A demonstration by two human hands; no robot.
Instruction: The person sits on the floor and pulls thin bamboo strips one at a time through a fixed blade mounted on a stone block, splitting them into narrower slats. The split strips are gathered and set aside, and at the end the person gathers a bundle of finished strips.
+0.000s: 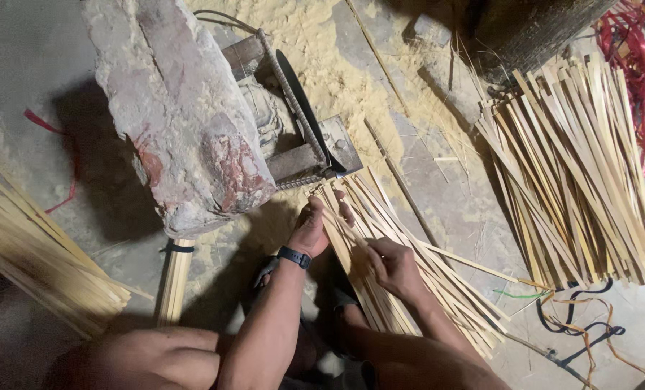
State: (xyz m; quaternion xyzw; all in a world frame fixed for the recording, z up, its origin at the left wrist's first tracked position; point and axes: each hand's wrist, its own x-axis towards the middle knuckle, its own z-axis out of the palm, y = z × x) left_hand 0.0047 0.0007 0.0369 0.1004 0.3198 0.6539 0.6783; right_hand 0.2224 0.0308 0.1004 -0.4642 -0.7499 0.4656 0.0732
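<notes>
My left hand [315,225], with a dark band on its wrist, grips the upper part of a thin bamboo strip [340,222] close to the metal blade jig [315,148]. My right hand [393,266] pinches the same strip lower down. Both hands rest over a fanned pile of pale bamboo strips [416,267] lying on the floor below the jig. The strip runs slanted from near the blade down to my right fingers.
A large rough stone block [181,108] weighs down the jig. Sawdust [337,65] covers the floor behind it. A big stack of strips [575,173] lies at right, another bundle [33,260] at left. Red cords [643,65] and cables [582,325] lie at right.
</notes>
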